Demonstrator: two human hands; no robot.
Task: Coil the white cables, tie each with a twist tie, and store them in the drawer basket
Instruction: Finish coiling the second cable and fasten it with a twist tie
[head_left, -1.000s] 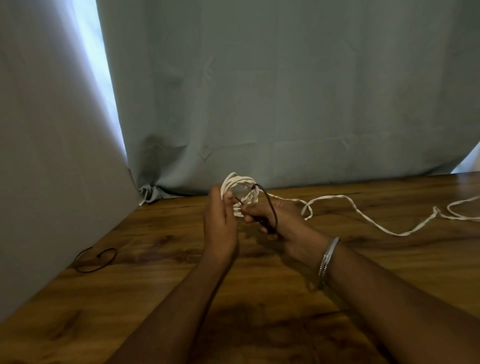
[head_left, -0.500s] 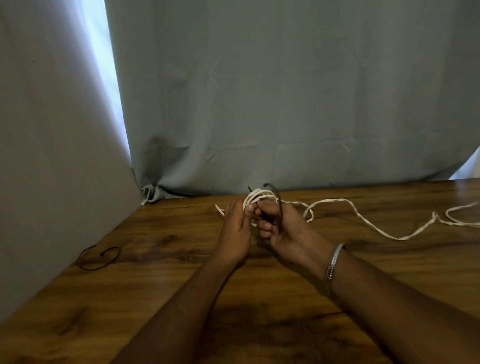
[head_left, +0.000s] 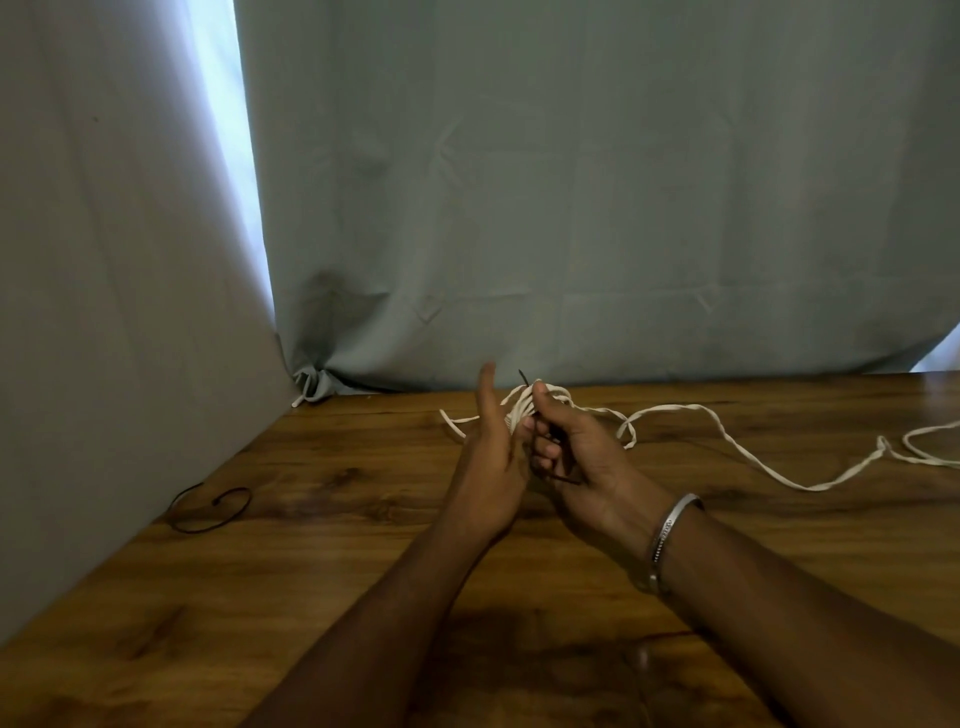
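A small coil of white cable (head_left: 519, 408) sits between my two hands, just above the wooden table (head_left: 322, 571). My left hand (head_left: 491, 462) holds the coil from the left with curled fingers, its thumb pointing straight up. From the right, my right hand (head_left: 582, 452) pinches a black twist tie (head_left: 558, 477) against the coil. One tie end pokes up above the coil and the other sticks out below my right fingers. A loose tail of cable (head_left: 452, 422) trails left of the coil. The drawer basket is not in view.
A long uncoiled white cable (head_left: 779, 475) snakes from the coil across the table to the right edge. A spare black twist tie (head_left: 210, 512) lies curled at the left near the grey cloth wall (head_left: 130, 364). A curtain (head_left: 571, 208) hangs along the table's far edge.
The coil has tipped down and lies lower between my hands. My left thumb has lifted off it and points up. The tie's loop has been drawn down into my right fingers.
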